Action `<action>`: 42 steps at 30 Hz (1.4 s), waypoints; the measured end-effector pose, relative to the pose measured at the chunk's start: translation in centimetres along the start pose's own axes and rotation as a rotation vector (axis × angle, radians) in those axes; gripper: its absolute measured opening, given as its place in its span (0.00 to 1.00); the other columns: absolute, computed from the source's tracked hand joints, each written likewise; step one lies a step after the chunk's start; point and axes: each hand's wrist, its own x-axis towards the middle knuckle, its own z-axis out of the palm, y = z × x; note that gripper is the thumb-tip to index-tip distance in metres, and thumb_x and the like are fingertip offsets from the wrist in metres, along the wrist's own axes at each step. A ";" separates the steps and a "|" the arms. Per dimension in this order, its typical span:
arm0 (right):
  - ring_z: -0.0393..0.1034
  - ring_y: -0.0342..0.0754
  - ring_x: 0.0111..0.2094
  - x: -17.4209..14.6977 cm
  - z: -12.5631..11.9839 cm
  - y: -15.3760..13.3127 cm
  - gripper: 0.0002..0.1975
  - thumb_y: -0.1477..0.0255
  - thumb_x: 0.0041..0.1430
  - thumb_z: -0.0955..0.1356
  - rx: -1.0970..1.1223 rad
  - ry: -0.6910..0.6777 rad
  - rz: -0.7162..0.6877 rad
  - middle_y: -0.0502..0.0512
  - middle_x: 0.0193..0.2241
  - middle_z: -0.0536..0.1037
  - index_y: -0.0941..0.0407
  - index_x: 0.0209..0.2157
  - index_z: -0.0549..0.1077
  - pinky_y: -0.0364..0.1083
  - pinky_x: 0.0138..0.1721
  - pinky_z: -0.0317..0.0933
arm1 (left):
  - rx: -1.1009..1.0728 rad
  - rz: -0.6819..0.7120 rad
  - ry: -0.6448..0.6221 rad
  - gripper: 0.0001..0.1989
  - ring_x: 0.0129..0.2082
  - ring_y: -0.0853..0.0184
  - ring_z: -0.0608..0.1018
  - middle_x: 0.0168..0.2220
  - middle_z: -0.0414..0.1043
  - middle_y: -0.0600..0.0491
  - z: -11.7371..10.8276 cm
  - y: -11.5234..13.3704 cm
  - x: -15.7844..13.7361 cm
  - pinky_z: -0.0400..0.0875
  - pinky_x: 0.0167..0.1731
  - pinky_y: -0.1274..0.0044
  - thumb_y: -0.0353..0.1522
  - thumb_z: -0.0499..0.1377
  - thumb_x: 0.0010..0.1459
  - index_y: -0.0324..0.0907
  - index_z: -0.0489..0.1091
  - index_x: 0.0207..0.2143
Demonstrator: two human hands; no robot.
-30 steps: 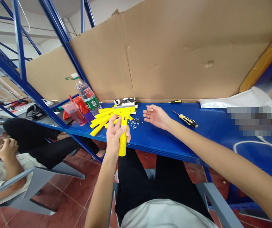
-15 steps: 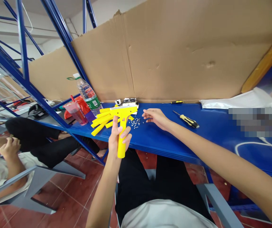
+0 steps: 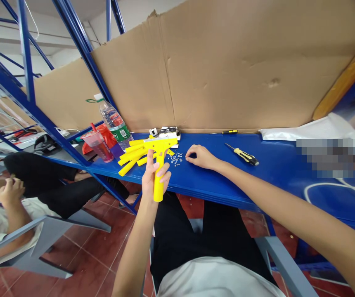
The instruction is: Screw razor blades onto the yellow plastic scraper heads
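Note:
My left hand [image 3: 151, 177] is wrapped around the handle of a yellow scraper [image 3: 159, 175], which stands upright in front of the table edge with its wide head at the top. Small loose screws [image 3: 175, 159] lie scattered on the blue table just behind it. At their right side my right hand [image 3: 202, 157] rests low on the tabletop, thumb and fingertips pinched together; whatever is between them is too small to make out. More yellow scraper parts [image 3: 131, 159] lie in a heap on the table, left of the screws and partly behind the held scraper.
A yellow-black screwdriver [image 3: 246, 157] lies right of my right hand, and a thinner screwdriver [image 3: 229, 132] lies by the cardboard wall [image 3: 227, 74]. A plastic bottle [image 3: 115, 123] and a red-strawed cup [image 3: 98, 146] stand left. Another person's hand [image 3: 10, 190] shows at far left.
My right hand has lowered onto the table beside the screws, and its fingers have closed into a pinch. The left hand keeps the scraper in nearly the same place.

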 end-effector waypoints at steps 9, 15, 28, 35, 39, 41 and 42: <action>0.79 0.57 0.45 -0.1 0.5 0.0 0.04 0.73 0.60 0.75 0.008 0.008 0.013 0.56 0.40 0.86 0.50 0.31 0.81 0.61 0.62 0.66 | -0.027 -0.072 0.124 0.35 0.25 0.79 0.66 0.62 0.75 0.48 0.0 -0.7 0.9 0.63 0.21 0.89 0.22 0.63 0.62 0.60 0.70 0.67; 0.78 0.58 0.43 -0.2 0.2 -0.7 0.04 0.73 0.59 0.76 0.068 0.080 0.047 0.55 0.37 0.86 0.49 0.31 0.80 0.59 0.57 0.68 | -0.076 -0.109 0.207 0.31 0.27 0.80 0.70 0.65 0.74 0.47 -0.5 -1.3 1.6 0.66 0.23 0.90 0.21 0.59 0.66 0.57 0.70 0.66; 0.77 0.59 0.47 -0.6 -1.4 -4.3 0.09 0.59 0.72 0.71 0.247 0.283 -0.081 0.56 0.42 0.83 0.47 0.40 0.81 0.59 0.57 0.67 | -0.148 -0.202 0.276 0.31 0.28 0.80 0.73 0.59 0.75 0.45 -0.5 -2.7 2.1 0.67 0.24 0.89 0.19 0.59 0.66 0.52 0.64 0.67; 0.74 0.58 0.49 -0.7 -1.3 -5.0 0.12 0.54 0.69 0.74 0.310 0.221 -0.130 0.56 0.42 0.80 0.47 0.36 0.80 0.59 0.57 0.67 | -0.046 -0.191 0.266 0.36 0.27 0.79 0.73 0.53 0.75 0.50 -0.4 -3.0 2.1 0.66 0.24 0.88 0.20 0.63 0.61 0.54 0.64 0.67; 0.73 0.60 0.52 -0.4 -1.0 -4.8 0.13 0.53 0.66 0.76 0.366 0.209 -0.073 0.57 0.44 0.81 0.46 0.36 0.81 0.60 0.58 0.68 | -0.002 -0.197 0.257 0.39 0.27 0.78 0.73 0.50 0.75 0.51 -0.6 -3.2 2.1 0.66 0.23 0.87 0.20 0.66 0.58 0.54 0.64 0.68; 0.74 0.59 0.53 -0.2 -0.8 -4.5 0.14 0.52 0.64 0.77 0.404 0.219 -0.053 0.57 0.45 0.81 0.46 0.35 0.82 0.60 0.58 0.69 | 0.021 -0.202 0.252 0.41 0.27 0.77 0.73 0.47 0.75 0.52 -0.7 -3.2 2.1 0.65 0.23 0.86 0.20 0.68 0.56 0.54 0.65 0.68; 0.74 0.59 0.53 -0.1 -0.7 -4.3 0.14 0.52 0.63 0.78 0.424 0.222 -0.045 0.56 0.45 0.81 0.47 0.35 0.82 0.60 0.58 0.69 | 0.034 -0.201 0.248 0.42 0.27 0.77 0.73 0.46 0.74 0.52 -0.8 -3.2 2.1 0.65 0.23 0.86 0.20 0.68 0.55 0.53 0.65 0.69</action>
